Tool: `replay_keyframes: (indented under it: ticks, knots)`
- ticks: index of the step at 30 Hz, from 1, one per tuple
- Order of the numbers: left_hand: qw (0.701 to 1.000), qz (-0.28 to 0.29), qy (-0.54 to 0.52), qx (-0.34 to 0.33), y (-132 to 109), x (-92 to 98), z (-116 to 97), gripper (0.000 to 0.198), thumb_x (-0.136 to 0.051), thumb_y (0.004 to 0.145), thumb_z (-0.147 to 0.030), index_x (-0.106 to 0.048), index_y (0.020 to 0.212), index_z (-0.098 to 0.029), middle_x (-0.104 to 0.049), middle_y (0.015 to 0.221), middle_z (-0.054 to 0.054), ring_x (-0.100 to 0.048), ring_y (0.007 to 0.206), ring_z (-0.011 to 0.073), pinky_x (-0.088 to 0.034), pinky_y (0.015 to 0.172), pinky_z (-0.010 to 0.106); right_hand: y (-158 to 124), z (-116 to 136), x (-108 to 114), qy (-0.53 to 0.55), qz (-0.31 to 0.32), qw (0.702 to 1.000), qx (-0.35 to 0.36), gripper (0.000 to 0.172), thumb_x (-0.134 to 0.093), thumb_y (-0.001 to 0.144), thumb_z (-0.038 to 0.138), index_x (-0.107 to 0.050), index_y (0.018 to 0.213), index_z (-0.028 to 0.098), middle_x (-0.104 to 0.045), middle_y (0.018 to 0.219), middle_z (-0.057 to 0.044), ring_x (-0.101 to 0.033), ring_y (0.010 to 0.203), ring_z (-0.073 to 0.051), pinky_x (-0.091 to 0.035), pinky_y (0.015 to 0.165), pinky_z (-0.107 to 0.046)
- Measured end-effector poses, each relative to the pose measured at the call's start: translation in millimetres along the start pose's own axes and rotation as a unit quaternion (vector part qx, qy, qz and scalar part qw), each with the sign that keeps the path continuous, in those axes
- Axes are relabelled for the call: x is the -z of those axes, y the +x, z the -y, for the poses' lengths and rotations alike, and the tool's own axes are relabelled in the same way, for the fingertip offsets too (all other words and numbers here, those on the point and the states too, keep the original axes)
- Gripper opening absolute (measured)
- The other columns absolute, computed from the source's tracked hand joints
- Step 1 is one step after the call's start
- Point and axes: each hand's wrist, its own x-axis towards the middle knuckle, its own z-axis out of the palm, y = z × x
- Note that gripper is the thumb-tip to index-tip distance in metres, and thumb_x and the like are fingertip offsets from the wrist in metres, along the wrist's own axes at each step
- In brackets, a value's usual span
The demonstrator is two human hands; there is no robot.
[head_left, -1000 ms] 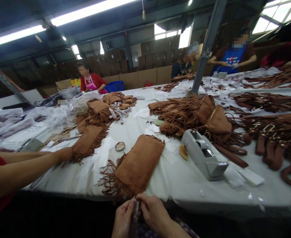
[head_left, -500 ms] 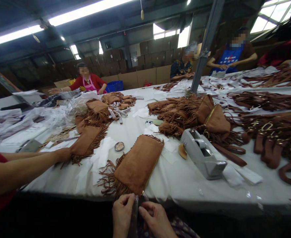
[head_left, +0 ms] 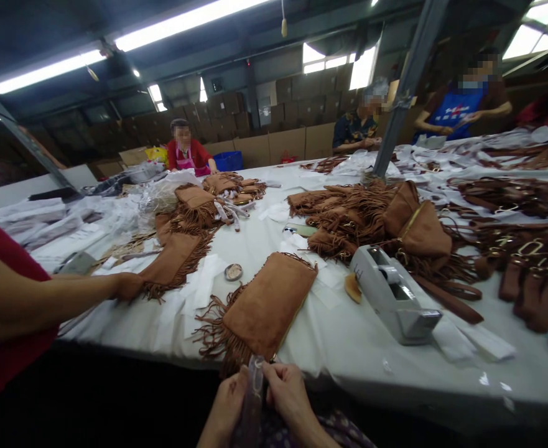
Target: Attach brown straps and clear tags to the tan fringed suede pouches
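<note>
At the table's near edge my left hand [head_left: 229,398] and my right hand [head_left: 287,391] are closed on a narrow strip in clear plastic wrapping [head_left: 254,392], which hangs down between them. My right thumb and finger pinch near its top end, where something shiny shows; my left fingers grip its left side. Just beyond lies a brown suede bag [head_left: 270,305] with a gold zip edge and fringe [head_left: 214,330] towards the left. The strip's top end overlaps the bag's near edge in view; whether it is attached cannot be made out.
A grey tape dispenser [head_left: 392,298] stands to the right, with a yellowish piece [head_left: 352,288] beside it. A round tin [head_left: 233,272] lies left of it. Fringed bags [head_left: 348,211] and brown straps [head_left: 530,280] are piled farther off. A co-worker's arm [head_left: 82,298] reaches in from the left.
The wrapped strip's top end has come up into clearer view, and my right hand has closed in on it. The whole view has shifted slightly. A co-worker's arm at left has moved.
</note>
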Motion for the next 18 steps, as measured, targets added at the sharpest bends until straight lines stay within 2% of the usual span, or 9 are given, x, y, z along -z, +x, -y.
replay_keyframes:
  ticks: [1,3,7,10,14,18]
  knots:
    - [0.999,0.032,-0.032,0.020,-4,0.6,4,0.048,-0.050,0.075,-0.059,-0.059,0.066,-0.012,-0.054,0.051,-0.001,-0.044,0.045,0.0077,-0.031,0.046,0.021,0,0,-1,0.003,0.002,1.000,-0.004,0.047,-0.046,0.080,0.048,-0.048,0.043,0.018,-0.047,0.032,0.001,-0.037,0.030,-0.008,-0.024,0.035,-0.020]
    - [0.995,0.054,-0.079,0.041,-9,-0.5,9,0.042,-0.055,0.075,-0.054,-0.060,0.068,-0.012,-0.057,0.051,-0.001,-0.046,0.039,0.0066,-0.030,0.041,0.020,0,1,-2,0.006,0.009,1.000,-0.012,0.048,-0.044,0.081,0.048,-0.046,0.042,0.019,-0.047,0.032,0.001,-0.036,0.029,-0.008,-0.023,0.034,-0.020]
    - [0.987,0.009,-0.137,0.080,-9,-5.9,13,0.039,-0.060,0.073,-0.049,-0.065,0.076,-0.011,-0.062,0.051,0.001,-0.049,0.036,0.0061,-0.033,0.038,0.017,1,5,2,-0.033,0.035,0.999,-0.020,0.054,-0.040,0.082,0.055,-0.048,0.044,0.018,-0.049,0.033,0.000,-0.035,0.027,-0.008,-0.022,0.032,-0.021]
    - [0.979,0.006,-0.175,0.103,-8,-7.5,9,0.035,-0.065,0.071,-0.043,-0.066,0.080,-0.010,-0.064,0.055,0.002,-0.053,0.041,0.0064,-0.039,0.042,0.017,3,5,4,-0.058,0.062,0.996,-0.009,0.051,-0.047,0.078,0.055,-0.053,0.045,0.016,-0.049,0.033,0.001,-0.037,0.028,-0.008,-0.023,0.032,-0.020]
    - [0.975,0.012,-0.196,0.107,-11,-4.6,2,0.030,-0.067,0.070,-0.039,-0.065,0.076,-0.010,-0.063,0.055,0.001,-0.056,0.045,0.0075,-0.042,0.044,0.017,6,2,-1,-0.050,0.052,0.997,-0.007,0.048,-0.048,0.078,0.051,-0.055,0.047,0.015,-0.051,0.037,0.000,-0.039,0.031,-0.008,-0.027,0.035,-0.020]
    - [0.975,-0.011,-0.195,0.103,-14,-3.6,1,0.028,-0.066,0.070,-0.037,-0.064,0.074,-0.009,-0.063,0.055,0.001,-0.057,0.044,0.0084,-0.042,0.043,0.018,8,1,-5,-0.049,0.049,0.997,-0.020,0.051,-0.043,0.081,0.052,-0.052,0.044,0.017,-0.049,0.034,0.000,-0.037,0.030,-0.008,-0.027,0.035,-0.021]
